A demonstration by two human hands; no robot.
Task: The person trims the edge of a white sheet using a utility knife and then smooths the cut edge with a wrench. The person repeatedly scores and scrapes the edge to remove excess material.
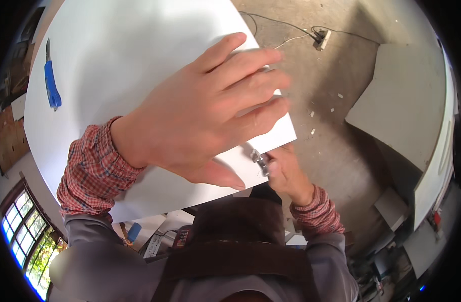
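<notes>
A large white board (124, 45) fills the left and middle of the view, its right corner sticking out over the floor. Above it is my left hand (205, 100), big and close, palm down with fingers and thumb spread, holding nothing. Whether it touches the board I cannot tell. At the board's near right edge my right hand (289, 173) is closed round a small silvery metal piece (261, 163); its exact kind is unclear, and part of it is hidden by the fingers. A blue utility knife (52, 83) lies on the board at the far left, blade out.
A power strip (323, 40) with dark cables lies on the concrete floor (331, 75), among scattered white scraps. Large pale panels (401, 100) stand at the right. Tools, including a blue-handled one (133, 232), show below the board's near edge.
</notes>
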